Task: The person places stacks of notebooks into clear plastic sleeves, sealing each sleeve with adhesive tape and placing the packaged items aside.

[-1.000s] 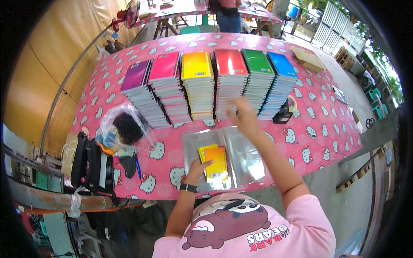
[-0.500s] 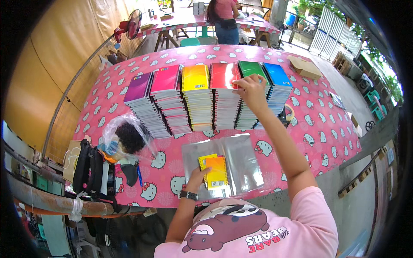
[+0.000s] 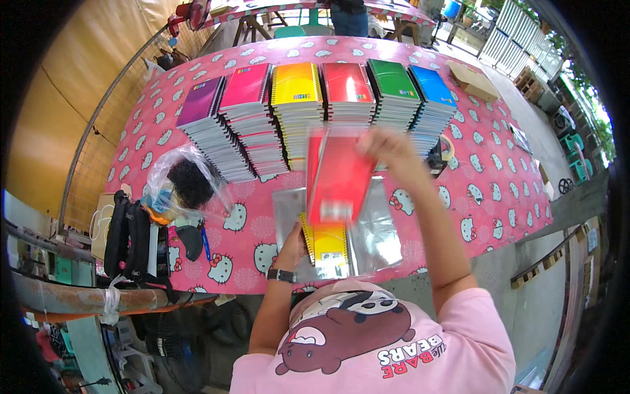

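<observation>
My right hand (image 3: 390,151), blurred by motion, pinches the upper right of a red notebook (image 3: 341,177), which is tilted above the near side of the table. What looks like a second red cover shows at its left edge. My left hand (image 3: 295,244) grips the left, spiral-bound side of a yellow notebook (image 3: 328,246), partly hidden beneath the red one. Under them lie clear plastic sleeves (image 3: 380,230). Beyond stand tall stacks of spiral notebooks: purple (image 3: 201,98), pink (image 3: 245,85), yellow (image 3: 295,84), red (image 3: 348,82), green (image 3: 392,80) and blue (image 3: 432,85).
Left of the sleeves lie a clear plastic bag (image 3: 190,180) with dark contents, a black bag (image 3: 125,240) and a blue pen (image 3: 205,244). A tape roll (image 3: 447,148) sits right of the stacks, with a cardboard box (image 3: 474,81) farther back. A person (image 3: 349,20) stands at the far table.
My right hand has come from the red stack toward me, bringing a red notebook over the yellow one. My left hand stays at the yellow notebook. The view has tilted down slightly.
</observation>
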The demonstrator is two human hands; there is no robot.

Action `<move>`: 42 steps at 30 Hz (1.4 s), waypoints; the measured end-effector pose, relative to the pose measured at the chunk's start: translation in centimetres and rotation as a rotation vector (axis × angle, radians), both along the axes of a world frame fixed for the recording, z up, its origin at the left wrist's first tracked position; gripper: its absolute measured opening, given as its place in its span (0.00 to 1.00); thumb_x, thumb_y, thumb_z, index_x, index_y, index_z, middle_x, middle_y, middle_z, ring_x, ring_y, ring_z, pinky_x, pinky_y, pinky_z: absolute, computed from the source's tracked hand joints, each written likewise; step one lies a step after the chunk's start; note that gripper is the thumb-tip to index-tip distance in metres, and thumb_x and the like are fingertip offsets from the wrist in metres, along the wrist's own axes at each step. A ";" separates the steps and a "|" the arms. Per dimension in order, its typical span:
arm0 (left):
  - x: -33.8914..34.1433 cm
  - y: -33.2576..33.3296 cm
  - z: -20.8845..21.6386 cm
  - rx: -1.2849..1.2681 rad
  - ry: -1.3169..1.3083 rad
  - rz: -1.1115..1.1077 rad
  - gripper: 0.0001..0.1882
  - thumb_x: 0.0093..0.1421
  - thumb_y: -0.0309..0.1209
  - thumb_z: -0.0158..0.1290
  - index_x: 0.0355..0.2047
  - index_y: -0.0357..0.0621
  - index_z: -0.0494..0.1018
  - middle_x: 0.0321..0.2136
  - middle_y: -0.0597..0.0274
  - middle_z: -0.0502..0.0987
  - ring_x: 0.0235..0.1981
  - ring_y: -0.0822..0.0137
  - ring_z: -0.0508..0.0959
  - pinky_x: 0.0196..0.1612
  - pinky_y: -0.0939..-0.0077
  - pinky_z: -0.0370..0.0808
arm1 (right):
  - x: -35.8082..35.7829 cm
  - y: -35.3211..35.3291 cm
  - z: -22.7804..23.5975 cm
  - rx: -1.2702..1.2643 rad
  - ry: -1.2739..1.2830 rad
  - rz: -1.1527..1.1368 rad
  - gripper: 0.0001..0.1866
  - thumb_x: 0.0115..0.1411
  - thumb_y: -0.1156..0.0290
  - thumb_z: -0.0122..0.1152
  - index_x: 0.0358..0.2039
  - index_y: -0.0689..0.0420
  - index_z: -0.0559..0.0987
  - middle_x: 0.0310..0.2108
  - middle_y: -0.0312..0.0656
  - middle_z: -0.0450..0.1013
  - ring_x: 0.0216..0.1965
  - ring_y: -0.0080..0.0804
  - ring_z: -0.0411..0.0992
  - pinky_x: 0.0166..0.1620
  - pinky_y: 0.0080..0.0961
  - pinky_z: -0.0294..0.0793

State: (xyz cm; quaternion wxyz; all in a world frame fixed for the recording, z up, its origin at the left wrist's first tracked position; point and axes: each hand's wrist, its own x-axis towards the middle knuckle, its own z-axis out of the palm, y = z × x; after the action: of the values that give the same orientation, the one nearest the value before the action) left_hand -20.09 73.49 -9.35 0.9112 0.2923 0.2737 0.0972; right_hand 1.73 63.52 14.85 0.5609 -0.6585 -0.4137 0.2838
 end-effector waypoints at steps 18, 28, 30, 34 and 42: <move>0.9 -1.4 2.5 0.483 0.259 -0.017 0.19 0.51 0.30 0.58 0.42 0.37 0.71 0.37 0.59 0.76 0.36 0.68 0.76 0.40 0.74 0.73 | 10.6 0.7 -0.9 -0.108 -1.401 -0.685 0.23 0.45 0.66 0.65 0.44 0.48 0.73 0.40 0.33 0.72 0.44 0.33 0.65 0.48 0.42 0.56; 1.0 -1.5 1.8 0.421 0.224 -0.014 0.21 0.51 0.33 0.59 0.44 0.37 0.69 0.38 0.58 0.76 0.37 0.68 0.76 0.41 0.74 0.72 | 14.1 -1.6 2.8 0.463 -1.276 -0.442 0.14 0.45 0.71 0.65 0.35 0.54 0.78 0.30 0.35 0.73 0.33 0.31 0.70 0.40 0.30 0.65; 0.5 -1.1 1.2 0.430 0.224 0.013 0.23 0.55 0.37 0.55 0.47 0.36 0.67 0.41 0.58 0.75 0.39 0.67 0.75 0.43 0.73 0.71 | 11.4 -2.3 4.0 0.558 -0.872 -0.514 0.11 0.50 0.71 0.62 0.35 0.58 0.76 0.28 0.35 0.73 0.30 0.28 0.69 0.36 0.23 0.66; -0.8 -0.9 0.3 0.165 0.039 0.124 0.29 0.59 0.50 0.46 0.50 0.37 0.65 0.42 0.59 0.74 0.42 0.66 0.74 0.46 0.72 0.71 | 3.1 -3.9 2.4 0.404 -0.023 -0.194 0.09 0.56 0.69 0.59 0.33 0.61 0.76 0.29 0.31 0.71 0.30 0.20 0.67 0.35 0.18 0.66; 0.2 -2.5 2.6 0.373 0.123 0.175 0.27 0.57 0.46 0.50 0.49 0.37 0.66 0.40 0.59 0.74 0.40 0.66 0.75 0.44 0.71 0.71 | -3.7 -1.5 -17.0 -0.314 -0.210 0.153 0.21 0.52 0.55 0.61 0.36 0.61 0.76 0.31 0.47 0.73 0.32 0.36 0.70 0.37 0.30 0.69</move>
State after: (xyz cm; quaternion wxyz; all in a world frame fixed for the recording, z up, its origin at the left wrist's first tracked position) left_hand -19.94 70.97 -6.73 0.8110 0.4362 0.3304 0.2069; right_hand -1.97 61.97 -2.14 0.3819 -0.7306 -0.4695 0.3162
